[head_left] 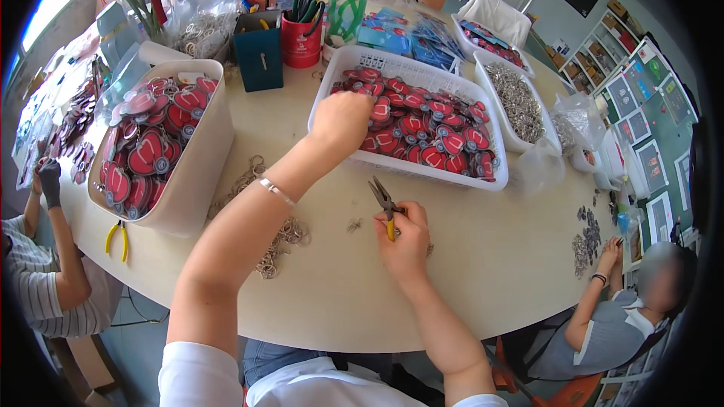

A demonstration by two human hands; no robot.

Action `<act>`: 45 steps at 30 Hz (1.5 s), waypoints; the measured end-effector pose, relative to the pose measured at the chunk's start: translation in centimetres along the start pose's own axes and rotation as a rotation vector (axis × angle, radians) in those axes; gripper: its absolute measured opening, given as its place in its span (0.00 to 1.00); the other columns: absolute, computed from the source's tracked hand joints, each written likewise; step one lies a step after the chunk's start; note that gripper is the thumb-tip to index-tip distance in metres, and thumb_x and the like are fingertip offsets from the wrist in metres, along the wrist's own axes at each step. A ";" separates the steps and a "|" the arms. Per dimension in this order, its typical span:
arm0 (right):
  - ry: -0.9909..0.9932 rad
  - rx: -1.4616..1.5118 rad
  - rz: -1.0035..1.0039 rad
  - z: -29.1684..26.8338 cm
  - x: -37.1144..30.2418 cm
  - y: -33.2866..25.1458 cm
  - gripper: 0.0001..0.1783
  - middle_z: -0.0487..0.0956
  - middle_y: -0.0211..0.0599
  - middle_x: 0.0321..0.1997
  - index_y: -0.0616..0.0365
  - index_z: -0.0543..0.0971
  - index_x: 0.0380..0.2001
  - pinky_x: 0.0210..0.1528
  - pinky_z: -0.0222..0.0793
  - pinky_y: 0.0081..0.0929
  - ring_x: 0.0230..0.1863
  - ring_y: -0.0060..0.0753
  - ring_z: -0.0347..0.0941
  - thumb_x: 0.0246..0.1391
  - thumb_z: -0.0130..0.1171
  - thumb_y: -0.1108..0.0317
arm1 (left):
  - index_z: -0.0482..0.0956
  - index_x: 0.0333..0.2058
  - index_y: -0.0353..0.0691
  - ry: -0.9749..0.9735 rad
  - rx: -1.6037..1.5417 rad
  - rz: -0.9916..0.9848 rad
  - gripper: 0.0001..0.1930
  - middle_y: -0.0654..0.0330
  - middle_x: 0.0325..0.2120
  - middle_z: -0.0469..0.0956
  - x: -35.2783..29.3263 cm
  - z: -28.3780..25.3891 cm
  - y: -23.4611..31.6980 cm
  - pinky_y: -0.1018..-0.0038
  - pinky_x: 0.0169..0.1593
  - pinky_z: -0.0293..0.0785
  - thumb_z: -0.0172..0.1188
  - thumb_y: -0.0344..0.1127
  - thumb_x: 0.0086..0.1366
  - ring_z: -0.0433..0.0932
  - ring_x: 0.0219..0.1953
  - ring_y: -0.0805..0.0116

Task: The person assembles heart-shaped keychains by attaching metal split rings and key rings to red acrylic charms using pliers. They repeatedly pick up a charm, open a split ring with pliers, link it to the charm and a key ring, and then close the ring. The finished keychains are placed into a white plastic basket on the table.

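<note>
My left hand (345,119) reaches over the left rim of a white plastic basket (422,169) full of red, clear-edged flat charms (411,124), each with a small grey round part. Its fingers are curled closed at the charms; what they grip is hidden. Below the basket, my right hand (405,245) grips a pair of pliers (383,200) with dark jaws and yellow handles, jaws pointing up and slightly parted. A few small metal rings (354,224) lie beside the pliers. Larger metal key rings (283,241) are heaped under and beside my left forearm.
A tall cream bin (204,151) of red charms stands at left, with yellow-handled pliers (117,241) near it. Behind are a teal box (258,56), a red tool cup (300,41) and a white tray of metal parts (515,98). Other people sit around the table.
</note>
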State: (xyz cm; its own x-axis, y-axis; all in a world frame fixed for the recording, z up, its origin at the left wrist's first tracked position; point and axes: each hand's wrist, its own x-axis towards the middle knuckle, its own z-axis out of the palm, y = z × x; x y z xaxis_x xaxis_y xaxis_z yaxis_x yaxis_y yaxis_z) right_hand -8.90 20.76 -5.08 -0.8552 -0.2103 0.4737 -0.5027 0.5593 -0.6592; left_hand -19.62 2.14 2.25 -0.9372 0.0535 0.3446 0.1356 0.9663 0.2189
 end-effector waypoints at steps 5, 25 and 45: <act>-0.086 -0.064 -0.005 0.2 0.8 -0.3 0.05 0.73 0.39 0.36 0.61 0.79 0.26 0.45 0.62 0.39 0.43 0.45 0.68 0.43 0.65 0.74 | 0.81 0.33 0.31 0.381 -0.832 -0.141 0.06 0.54 0.26 0.81 -7.1 -3.9 -0.4 0.73 0.33 0.77 0.62 0.27 0.58 0.81 0.28 0.66; -0.466 0.317 0.255 -0.3 3.9 -3.9 0.06 0.72 0.37 0.39 0.62 0.78 0.26 0.48 0.66 0.32 0.45 0.39 0.70 0.45 0.66 0.74 | 0.76 0.40 0.34 -0.138 -1.787 -0.827 0.11 0.61 0.34 0.79 -18.7 -3.1 -0.4 0.76 0.42 0.81 0.64 0.26 0.59 0.81 0.38 0.71; -0.731 0.524 0.158 -1.9 3.8 -5.5 0.04 0.71 0.33 0.40 0.61 0.78 0.27 0.46 0.65 0.26 0.42 0.30 0.70 0.48 0.64 0.74 | 0.79 0.35 0.31 -0.077 -1.356 -0.429 0.09 0.63 0.26 0.79 -19.6 -2.9 0.5 0.81 0.35 0.73 0.67 0.24 0.55 0.74 0.30 0.80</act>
State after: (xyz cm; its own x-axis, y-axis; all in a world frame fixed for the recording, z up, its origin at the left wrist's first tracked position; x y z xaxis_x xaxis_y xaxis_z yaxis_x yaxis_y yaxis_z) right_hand -9.13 18.39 1.46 -0.6965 -0.7174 -0.0149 -0.2133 0.2268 -0.9503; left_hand -0.21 0.87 -1.71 -0.9926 -0.1208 -0.0108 -0.0020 -0.0722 0.9974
